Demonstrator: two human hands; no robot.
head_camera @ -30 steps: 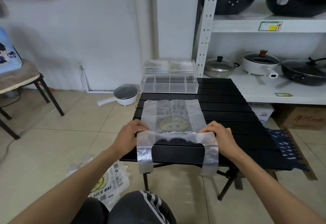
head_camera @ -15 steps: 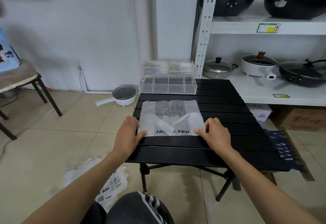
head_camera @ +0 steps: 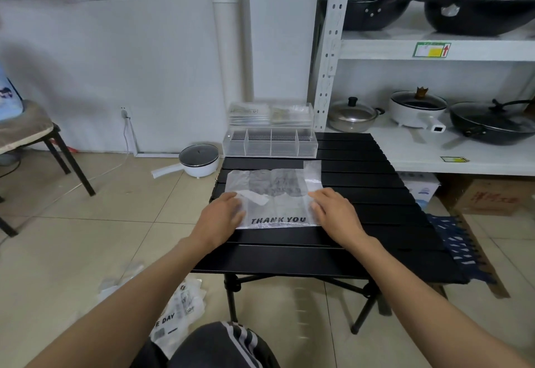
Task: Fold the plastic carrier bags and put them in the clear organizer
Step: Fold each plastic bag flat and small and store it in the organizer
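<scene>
My left hand (head_camera: 223,213) and right hand (head_camera: 333,211) press flat, fingers spread, on the folded bag (head_camera: 275,196), its long axis lying crosswise on the table (head_camera: 376,222); the organizer (head_camera: 270,143) sits straight ahead, seemingly equidistant from both hands.

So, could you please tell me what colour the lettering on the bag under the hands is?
Black: "THANK YOU" is printed on the translucent white bag, seen clearly in the head view.

Beige tiled floor (head_camera: 86,237) meets a white wall (head_camera: 130,63) at 12 o'clock, with a vertical white pipe (head_camera: 224,49). A black slatted folding table (head_camera: 362,194) stands at centre; white metal shelving (head_camera: 434,49) holding dark pans at 2 o'clock; a cushioned chair (head_camera: 31,136) at 9 o'clock.
</scene>
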